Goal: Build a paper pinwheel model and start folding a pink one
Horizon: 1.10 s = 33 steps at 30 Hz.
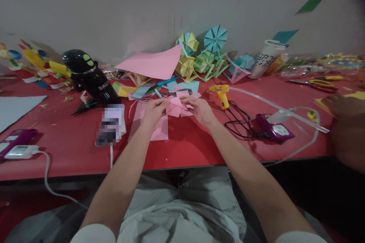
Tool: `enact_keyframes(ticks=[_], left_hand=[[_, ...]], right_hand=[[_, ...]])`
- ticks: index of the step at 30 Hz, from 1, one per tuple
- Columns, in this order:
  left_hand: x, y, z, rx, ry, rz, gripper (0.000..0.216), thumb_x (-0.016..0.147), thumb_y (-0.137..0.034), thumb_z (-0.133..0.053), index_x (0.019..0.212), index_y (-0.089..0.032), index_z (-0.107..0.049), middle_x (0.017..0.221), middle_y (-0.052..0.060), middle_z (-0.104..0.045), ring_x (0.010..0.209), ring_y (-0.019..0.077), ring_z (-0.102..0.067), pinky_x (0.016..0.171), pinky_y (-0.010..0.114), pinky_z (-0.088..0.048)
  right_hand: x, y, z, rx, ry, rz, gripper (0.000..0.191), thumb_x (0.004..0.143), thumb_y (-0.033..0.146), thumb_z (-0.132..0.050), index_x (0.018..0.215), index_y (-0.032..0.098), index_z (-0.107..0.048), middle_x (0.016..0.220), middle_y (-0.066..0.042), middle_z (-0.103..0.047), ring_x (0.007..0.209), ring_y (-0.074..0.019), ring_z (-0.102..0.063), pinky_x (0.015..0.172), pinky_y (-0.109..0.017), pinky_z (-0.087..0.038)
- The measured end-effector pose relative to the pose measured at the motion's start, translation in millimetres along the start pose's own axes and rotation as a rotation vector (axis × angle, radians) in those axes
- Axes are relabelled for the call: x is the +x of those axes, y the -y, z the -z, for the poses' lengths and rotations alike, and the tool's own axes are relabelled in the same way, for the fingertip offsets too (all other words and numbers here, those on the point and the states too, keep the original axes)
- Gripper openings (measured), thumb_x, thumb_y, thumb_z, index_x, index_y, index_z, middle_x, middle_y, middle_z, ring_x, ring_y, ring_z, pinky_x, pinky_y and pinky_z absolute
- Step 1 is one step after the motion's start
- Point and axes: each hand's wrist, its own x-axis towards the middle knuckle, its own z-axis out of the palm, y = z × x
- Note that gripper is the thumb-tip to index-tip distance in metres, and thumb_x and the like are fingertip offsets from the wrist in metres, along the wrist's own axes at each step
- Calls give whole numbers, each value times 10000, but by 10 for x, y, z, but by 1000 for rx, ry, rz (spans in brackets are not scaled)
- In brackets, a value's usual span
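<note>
My left hand [153, 111] and my right hand [199, 109] both pinch a folded pink paper piece [176, 106] just above the red table [71, 148]. The fingers of each hand are closed on its edges. Under the hands lies a flat pink sheet [159, 131]. A larger pink sheet [152, 64] leans up behind, partly hiding the paper crafts at the back.
A yellow glue gun [221, 94] with a black cord stands right of my hands. A black bottle [88, 76] and a blurred phone [110, 125] sit to the left. Folded paper flowers [205, 55], a white cup [265, 60], scissors [319, 83] and another person's hand [346, 121] are at the right.
</note>
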Motion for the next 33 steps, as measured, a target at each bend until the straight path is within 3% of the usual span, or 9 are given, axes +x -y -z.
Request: enact_keyframes(ticks=[6,12,16,19,22,26,28,33], left_hand=[[-13,-33,-1,2,20,7,216,632,-291,-792,750,-144,-687,736,28,-669,672,142,-643,720,331,-547],[-29,-11,-12,179,85,39,199,662,-271,-717,831,-167,-715,842,50,-691,776,180,-654,729,347,-550],[-48,12,-33,401,175,-95,205,698,-361,-710,780,-173,-712,772,27,-671,728,153,-606,679,282,-515],[-45,30,-45,484,215,-212,162,718,-332,-700,747,-172,-690,730,15,-665,683,132,-590,684,264,-492],[-29,58,-50,516,177,-292,109,740,-280,-662,715,-174,-651,709,9,-654,673,129,-595,682,261,-483],[-36,61,-67,522,11,-401,75,767,-251,-623,744,-180,-615,725,5,-647,684,129,-603,684,253,-471],[-55,47,-83,515,-28,-409,64,770,-243,-622,757,-184,-603,733,0,-642,679,124,-597,683,246,-466],[-83,56,-117,490,11,-384,50,759,-196,-624,745,-190,-577,707,-12,-603,694,116,-572,691,224,-449]], right_hand=[[12,-33,-20,-147,-89,91,250,676,333,-761,845,213,-621,813,-6,-633,745,-135,-598,731,-313,-521],[2,0,30,-254,-79,123,236,717,337,-724,883,214,-611,830,-22,-674,755,-149,-624,688,-298,-511],[-19,35,3,-359,5,160,147,752,306,-678,860,206,-675,846,-29,-694,769,-160,-638,720,-319,-516],[-23,39,-33,-402,53,175,145,758,324,-667,842,206,-671,854,-29,-689,740,-155,-630,701,-320,-520],[-36,51,-65,-492,-37,260,200,751,373,-685,838,207,-617,852,-30,-656,726,-146,-592,675,-309,-499],[-81,99,-112,-655,-235,401,256,773,410,-667,711,211,-518,706,-3,-563,661,-135,-500,619,-289,-430],[-103,118,-143,-661,-220,348,310,810,441,-632,650,211,-500,619,10,-527,590,-124,-462,575,-282,-399],[-103,90,-190,-627,-135,200,352,826,461,-589,599,206,-504,548,16,-495,530,-117,-441,523,-276,-364]])
